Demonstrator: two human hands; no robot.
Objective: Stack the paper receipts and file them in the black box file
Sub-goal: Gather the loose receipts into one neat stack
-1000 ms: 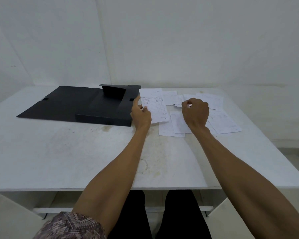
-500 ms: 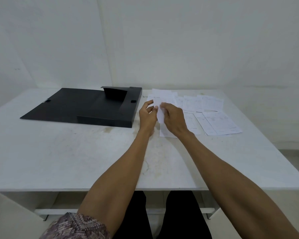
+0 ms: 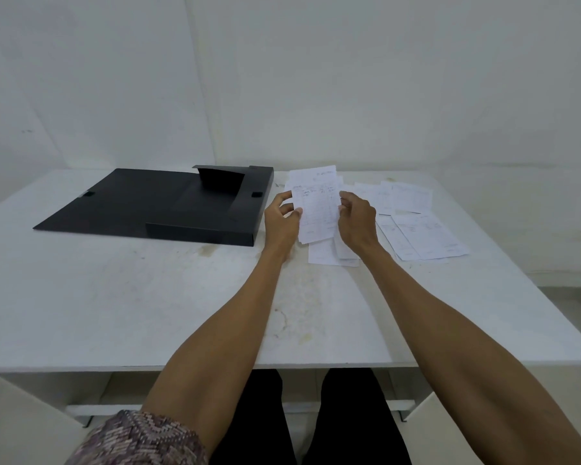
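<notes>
One receipt stack [image 3: 316, 209] is gripped at its side edges by the left hand [image 3: 280, 218] and right hand [image 3: 358, 221], just right of the open black box file [image 3: 155, 203]; loose receipts [image 3: 416, 229] lie on the bench [image 3: 114, 297] farther right.

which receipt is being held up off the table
The white printed paper receipt pinched between left hand and right hand; receipts to its right lie flat on the white table.
</notes>
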